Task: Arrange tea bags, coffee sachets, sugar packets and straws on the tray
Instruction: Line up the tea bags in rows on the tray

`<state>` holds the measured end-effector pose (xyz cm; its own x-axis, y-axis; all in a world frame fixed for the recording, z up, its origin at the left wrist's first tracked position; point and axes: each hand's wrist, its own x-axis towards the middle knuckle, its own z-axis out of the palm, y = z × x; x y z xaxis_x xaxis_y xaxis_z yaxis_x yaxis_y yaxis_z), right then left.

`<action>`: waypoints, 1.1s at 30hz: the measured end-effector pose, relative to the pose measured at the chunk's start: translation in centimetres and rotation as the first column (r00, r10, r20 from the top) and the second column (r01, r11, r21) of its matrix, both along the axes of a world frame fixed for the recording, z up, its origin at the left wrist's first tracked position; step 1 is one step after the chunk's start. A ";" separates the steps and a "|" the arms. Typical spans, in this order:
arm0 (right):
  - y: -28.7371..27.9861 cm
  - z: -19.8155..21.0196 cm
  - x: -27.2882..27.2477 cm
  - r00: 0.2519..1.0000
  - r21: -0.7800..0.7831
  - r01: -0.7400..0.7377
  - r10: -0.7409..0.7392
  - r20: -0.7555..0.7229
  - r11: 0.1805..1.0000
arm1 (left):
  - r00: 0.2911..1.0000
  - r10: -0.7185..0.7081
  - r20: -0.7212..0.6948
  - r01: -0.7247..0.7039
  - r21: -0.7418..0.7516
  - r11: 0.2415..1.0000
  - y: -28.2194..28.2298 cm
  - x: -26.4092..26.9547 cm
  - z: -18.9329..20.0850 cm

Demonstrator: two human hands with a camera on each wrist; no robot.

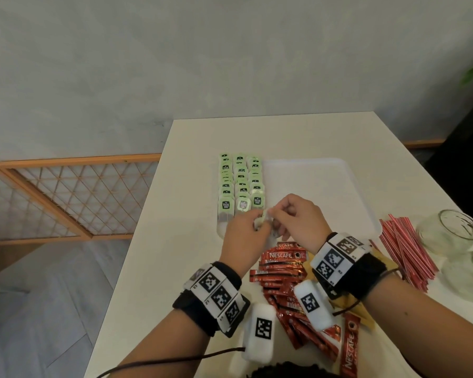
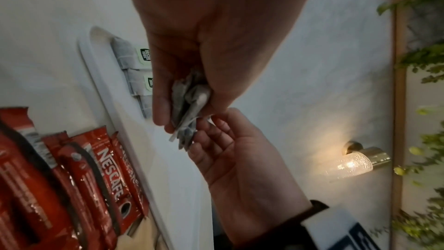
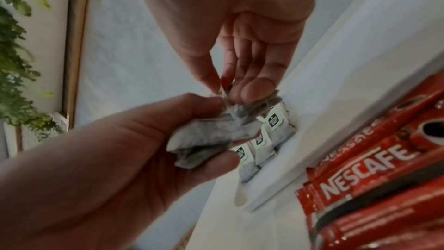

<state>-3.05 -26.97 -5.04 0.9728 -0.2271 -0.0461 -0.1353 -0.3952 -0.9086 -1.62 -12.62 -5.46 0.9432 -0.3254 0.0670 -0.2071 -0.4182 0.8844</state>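
Left hand [image 1: 245, 236] grips a bunch of tea bags [image 3: 206, 138]; right hand [image 1: 298, 219] pinches one from it. Both hover over the tray [image 1: 325, 170] edge, beside tea bag rows [image 1: 241, 184] and coffee sachets [image 1: 281, 271].

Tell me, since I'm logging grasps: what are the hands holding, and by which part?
The left hand grips a few tea bags by their pouches; the right hand pinches one at its top edge.
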 end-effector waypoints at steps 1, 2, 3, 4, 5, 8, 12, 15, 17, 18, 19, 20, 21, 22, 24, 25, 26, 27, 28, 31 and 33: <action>0.0 0.1 0.1 1.000 0.042 -0.003 0.003 -0.002 0.999 | 1.000 0.002 -0.023 -0.003 -0.034 0.999 0.0 0.0 0.0; 0.0 0.1 0.1 1.000 0.078 -0.011 0.012 -0.006 0.997 | 0.999 0.011 -0.050 -0.014 -0.069 0.998 0.1 0.1 0.0; -0.1 0.1 0.2 1.000 0.115 -0.025 0.027 -0.010 0.993 | 0.996 0.032 -0.077 -0.039 -0.098 0.994 0.2 0.2 -0.1; -0.2 0.1 0.3 0.999 0.148 -0.044 0.046 -0.013 0.988 | 0.993 0.055 -0.103 -0.067 -0.115 0.991 0.2 0.4 -0.2; -0.3 -0.1 0.3 0.998 0.166 -0.062 0.065 -0.012 0.984 | 0.990 0.068 -0.127 -0.085 -0.134 0.987 0.3 0.5 -0.2; -0.6 -0.4 0.4 0.999 0.103 -0.039 0.039 0.006 0.994 | 0.968 0.050 -0.245 -0.105 -0.216 0.971 0.3 0.9 -0.2; -1.4 -1.5 1.4 0.999 -0.023 0.020 -0.021 -0.029 1.000 | 0.949 0.031 -0.314 -0.111 -0.240 0.964 0.6 1.3 -0.4; -1.4 -2.2 2.1 0.992 -0.035 -0.051 0.047 -0.117 0.998 | 0.931 0.034 -0.363 -0.125 -0.230 0.965 1.3 1.7 -1.0; -1.4 -2.6 2.4 0.983 0.010 -0.084 0.084 -0.164 0.996 | 0.926 0.062 -0.372 -0.140 -0.186 0.973 2.1 2.1 -1.7; -1.4 -2.8 2.5 0.977 0.021 -0.093 0.096 -0.192 0.995 | 0.927 0.090 -0.363 -0.157 -0.159 0.975 2.6 2.4 -2.0; -1.5 -3.2 2.8 0.969 0.020 -0.101 0.103 -0.225 0.995 | 0.928 0.123 -0.350 -0.178 -0.130 0.975 3.2 2.7 -2.2; -1.7 -3.5 3.0 0.961 0.006 -0.105 0.103 -0.256 0.994 | 0.927 0.154 -0.340 -0.200 -0.104 0.974 3.7 3.1 -2.4; -1.8 -3.8 3.4 0.955 -0.017 -0.101 0.093 -0.281 0.995 | 0.925 0.179 -0.336 -0.220 -0.087 0.972 4.3 3.5 -2.4; -1.9 -4.1 3.8 0.953 -0.041 -0.090 0.074 -0.293 0.995 | 0.922 0.195 -0.334 -0.234 -0.079 0.969 4.8 4.0 -2.5; -2.0 -4.4 4.6 0.958 -0.079 -0.063 0.038 -0.285 0.995 | 0.919 0.210 -0.334 -0.251 -0.084 0.964 5.9 4.8 -2.5; -1.9 -4.4 4.9 0.961 -0.084 -0.056 0.031 -0.273 0.995 | 0.918 0.216 -0.334 -0.260 -0.093 0.961 6.3 5.2 -2.4; -1.8 -4.4 5.3 0.964 -0.081 -0.053 0.030 -0.263 0.995 | 0.916 0.223 -0.333 -0.270 -0.103 0.957 6.7 5.5 -2.4; -1.6 -4.4 5.6 0.967 -0.074 -0.051 0.030 -0.255 0.996 | 0.915 0.227 -0.333 -0.278 -0.112 0.954 7.0 5.7 -2.4; -1.4 -4.4 5.9 0.968 -0.066 -0.045 0.027 -0.251 0.997 | 0.913 0.231 -0.336 -0.284 -0.119 0.951 7.3 6.0 -2.5; -0.9 -4.6 6.7 0.972 -0.063 -0.013 -0.002 -0.234 0.998 | 0.905 0.236 -0.354 -0.299 -0.136 0.944 7.6 6.4 -2.7; -0.7 -4.7 7.2 0.976 -0.083 -0.001 -0.017 -0.218 0.997 | 0.901 0.237 -0.363 -0.305 -0.143 0.942 7.6 6.6 -2.9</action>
<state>4.16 -27.62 -9.73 0.9393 -0.2468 -0.2383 -0.3305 -0.4649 -0.8213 4.93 -5.02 -8.33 0.9698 -0.0672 -0.2346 0.2137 -0.2309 0.9492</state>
